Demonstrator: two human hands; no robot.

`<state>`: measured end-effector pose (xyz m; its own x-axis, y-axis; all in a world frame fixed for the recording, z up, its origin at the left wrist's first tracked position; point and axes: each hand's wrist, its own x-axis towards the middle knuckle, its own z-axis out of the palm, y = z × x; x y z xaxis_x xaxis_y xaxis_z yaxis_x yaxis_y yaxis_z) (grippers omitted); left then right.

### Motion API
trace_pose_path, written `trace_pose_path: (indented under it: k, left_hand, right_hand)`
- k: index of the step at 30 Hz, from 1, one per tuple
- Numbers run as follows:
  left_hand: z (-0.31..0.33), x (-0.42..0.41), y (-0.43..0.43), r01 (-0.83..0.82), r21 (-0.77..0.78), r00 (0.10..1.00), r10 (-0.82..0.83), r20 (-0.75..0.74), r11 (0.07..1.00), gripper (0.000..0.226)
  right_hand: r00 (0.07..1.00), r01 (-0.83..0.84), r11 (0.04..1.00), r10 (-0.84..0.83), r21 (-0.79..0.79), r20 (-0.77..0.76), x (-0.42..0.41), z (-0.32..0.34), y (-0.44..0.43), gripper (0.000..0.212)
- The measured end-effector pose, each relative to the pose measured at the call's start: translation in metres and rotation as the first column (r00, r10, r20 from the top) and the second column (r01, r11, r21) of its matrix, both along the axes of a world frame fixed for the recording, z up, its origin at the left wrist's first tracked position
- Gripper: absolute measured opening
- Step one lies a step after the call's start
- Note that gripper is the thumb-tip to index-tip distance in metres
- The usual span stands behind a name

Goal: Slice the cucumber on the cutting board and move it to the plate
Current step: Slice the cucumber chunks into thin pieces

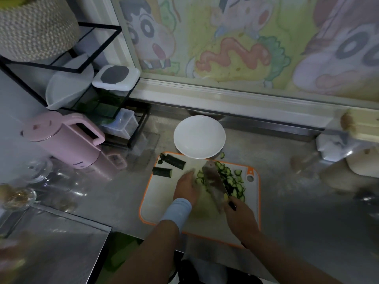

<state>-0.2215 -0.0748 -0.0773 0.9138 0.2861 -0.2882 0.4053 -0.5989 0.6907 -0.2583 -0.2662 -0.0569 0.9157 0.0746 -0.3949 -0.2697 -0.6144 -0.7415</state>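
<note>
Two uncut cucumber chunks (pixel 174 161) lie just upper-left of L hand (pixel 185 189), fingers straight-ish (blurred), nearer than R hand (pixel 241 219), which grips the knife (pixel 214 183).

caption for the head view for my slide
Right hand holds the knife beside cucumber slices on the cutting board, plate just beyond

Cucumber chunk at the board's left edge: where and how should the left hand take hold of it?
Pinch the cucumber chunk across its dark round sides at mid-length, coming from above. It lies on its side, long axis roughly left-right, on the cutting board, apart from the longer chunk, so both flanks look free.
</note>
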Motion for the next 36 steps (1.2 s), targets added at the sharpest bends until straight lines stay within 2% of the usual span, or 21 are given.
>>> trace_pose_path:
  k: [3, 6, 9, 12, 14, 15, 17, 20, 22, 24, 28, 33, 36]
  left_hand:
    - [-0.003, 0.016, -0.027, 0.054, 0.027, 0.995, -0.052, -0.082, 0.998, 0.053]
    - [-0.004, 0.016, -0.051, -0.002, -0.03, 0.996, 0.0, -0.086, 1.0, 0.05]
    - [0.001, 0.018, -0.048, -0.053, -0.003, 0.998, 0.053, -0.04, 0.999, 0.048]
    - [0.026, 0.021, -0.031, -0.303, -0.001, 0.951, 0.302, 0.058, 0.953, 0.046]
    - [0.049, 0.022, -0.018, -0.481, 0.014, 0.865, 0.471, 0.173, 0.877, 0.039]
    - [0.058, 0.022, -0.012, -0.515, 0.017, 0.837, 0.498, 0.224, 0.857, 0.033]
    - [0.069, 0.024, -0.005, -0.466, 0.004, 0.861, 0.452, 0.232, 0.885, 0.022]
    - [0.078, 0.026, -0.003, -0.19, -0.041, 0.982, 0.19, 0.01, 0.981, 0.004]
    - [0.08, 0.024, -0.007, -0.015, -0.043, 0.994, 0.01, -0.112, 0.999, 0.009]
    - [0.077, 0.028, -0.011, 0.111, 0.06, 0.98, -0.099, -0.171, 0.992, 0.011]
    - [0.07, 0.041, -0.015, 0.087, 0.066, 0.967, -0.069, -0.245, 0.994, 0.013]
    - [0.069, 0.046, -0.02, 0.025, 0.153, 0.987, 0.0, -0.158, 0.988, 0.013]
    - [0.068, 0.036, -0.025, 0.11, 0.102, 0.969, -0.084, -0.231, 0.989, 0.022]
  right_hand:
    - [1.0, 0.026, 0.999, -0.026, 0.037, -0.014, 0.014, -0.001, -0.017, 0.013]
    - [0.999, 0.025, 0.993, -0.03, 0.118, 0.038, 0.028, 0.004, -0.03, 0.014]
    - [0.985, -0.095, 0.989, 0.077, 0.116, 0.152, 0.044, 0.019, -0.043, 0.022]
    - [0.916, -0.253, 0.958, 0.283, -0.136, 0.284, 0.058, 0.035, -0.054, 0.013]
    - [0.804, -0.303, 0.883, 0.439, -0.359, 0.402, 0.067, 0.039, -0.061, 0.02]
    - [0.741, -0.334, 0.84, 0.514, -0.428, 0.431, 0.071, 0.037, -0.063, 0.025]
    - [0.643, -0.396, 0.765, 0.626, -0.507, 0.442, 0.077, 0.034, -0.066, 0.031]
    - [0.568, -0.437, 0.716, 0.689, -0.544, 0.45, 0.085, 0.035, -0.067, 0.032]
    - [0.553, -0.437, 0.713, 0.693, -0.548, 0.462, 0.088, 0.04, -0.067, 0.033]
    - [0.548, -0.43, 0.714, 0.693, -0.553, 0.468, 0.09, 0.043, -0.068, 0.031]
    - [0.545, -0.434, 0.715, 0.693, -0.548, 0.472, 0.09, 0.041, -0.076, 0.028]
    - [0.57, -0.433, 0.694, 0.705, -0.575, 0.421, 0.09, 0.04, -0.086, 0.026]
    - [0.597, -0.43, 0.698, 0.696, -0.573, 0.4, 0.089, 0.042, -0.085, 0.025]
